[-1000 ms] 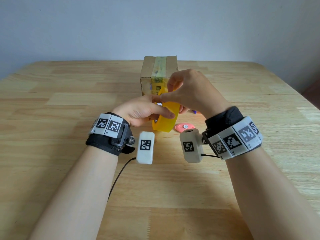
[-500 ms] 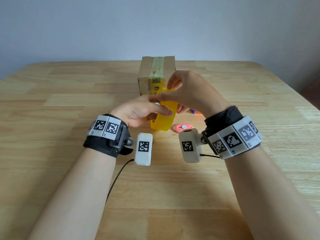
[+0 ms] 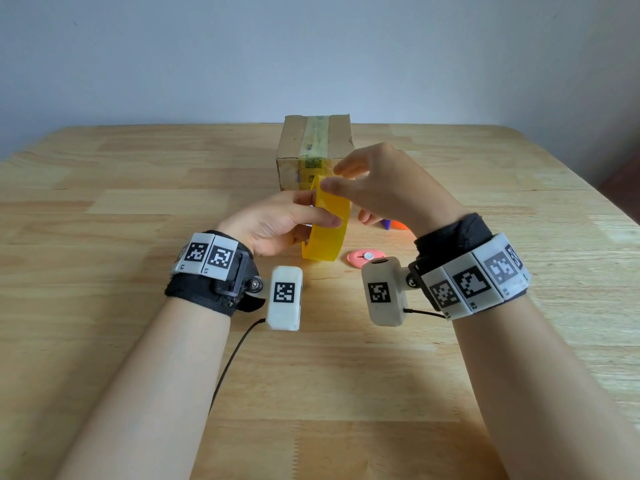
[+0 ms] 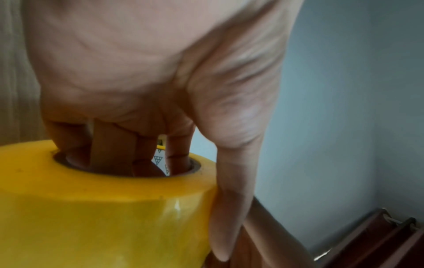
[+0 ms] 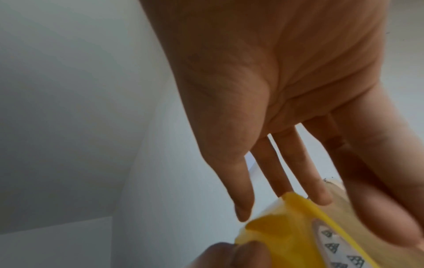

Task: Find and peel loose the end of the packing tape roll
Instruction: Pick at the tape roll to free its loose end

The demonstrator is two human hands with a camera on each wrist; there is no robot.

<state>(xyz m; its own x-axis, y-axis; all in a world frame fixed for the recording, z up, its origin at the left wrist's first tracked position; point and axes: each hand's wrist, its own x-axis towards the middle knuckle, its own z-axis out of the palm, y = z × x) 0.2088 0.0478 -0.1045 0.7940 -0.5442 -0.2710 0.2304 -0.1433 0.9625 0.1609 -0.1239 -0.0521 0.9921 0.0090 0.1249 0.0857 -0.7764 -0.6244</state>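
The yellow packing tape roll (image 3: 329, 230) stands on edge just above the table, in front of the box. My left hand (image 3: 311, 220) grips it: in the left wrist view the fingers (image 4: 114, 150) reach into the core and the thumb (image 4: 229, 208) lies across the roll's outer face (image 4: 91, 217). My right hand (image 3: 332, 177) hovers at the top of the roll with straight, spread fingers. Its thumb tip touches the upper rim, and the right wrist view shows the fingertips (image 5: 321, 197) just over the roll (image 5: 286, 235). No loose tape end shows.
A taped cardboard box (image 3: 315, 147) stands right behind the roll. A pink round disc (image 3: 365, 256) lies on the wooden table (image 3: 138, 202) under my right wrist. An orange and purple item (image 3: 394, 224) peeks out behind my right hand.
My right hand has let go of the roll's top and its curled fingers have straightened and spread. The left hand has kept its hold, and the roll sits slightly higher.
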